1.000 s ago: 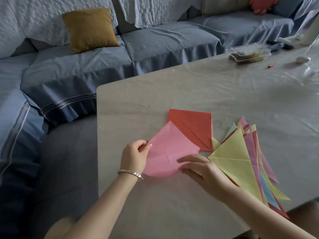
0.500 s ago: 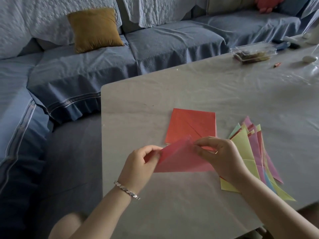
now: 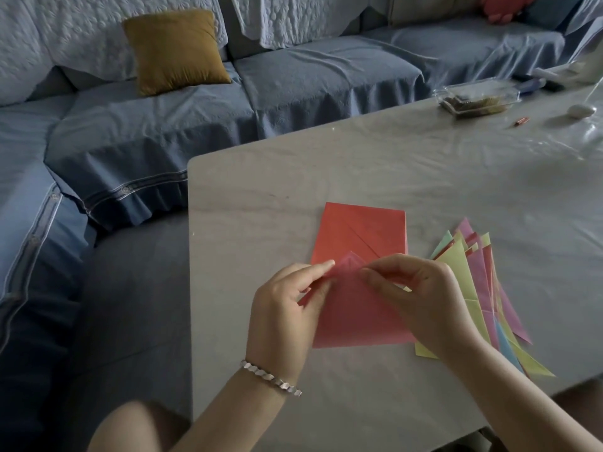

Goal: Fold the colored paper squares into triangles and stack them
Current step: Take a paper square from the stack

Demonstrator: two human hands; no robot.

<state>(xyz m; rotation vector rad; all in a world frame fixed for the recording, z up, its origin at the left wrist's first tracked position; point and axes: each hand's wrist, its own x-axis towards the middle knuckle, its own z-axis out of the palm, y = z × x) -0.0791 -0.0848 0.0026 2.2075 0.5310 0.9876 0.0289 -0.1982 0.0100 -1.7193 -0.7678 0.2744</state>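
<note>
The fingers [image 3: 326,266] of the left hand [image 3: 284,308] and those of the right hand [image 3: 421,298] are pinched on the upper corner of the pink paper [image 3: 355,321], where its layers are brought to a point. The sheet is held over the near part of the counter [image 3: 261,190]. Whether its lower edge rests on the surface cannot be told.

The paper is judged to be very light, thin and limp. A crease should be taken readily, and an unwanted dent just as readily. A light pinch at matching corners is advised. Sliding on the glossy counter cover is to be expected.

Just beyond the fingers, a red sheet [image 3: 359,233] with a diagonal crease lies flat, its near edge overlapped by the pink tip. The stack of folded triangles [image 3: 479,278] is fanned out to the right, yellow uppermost, and partly hidden by the right wrist.

One clear plastic container [image 3: 476,99] stands at the far right of the counter. Brownish contents are visible but cannot be identified. No paper is seen in it.
</note>
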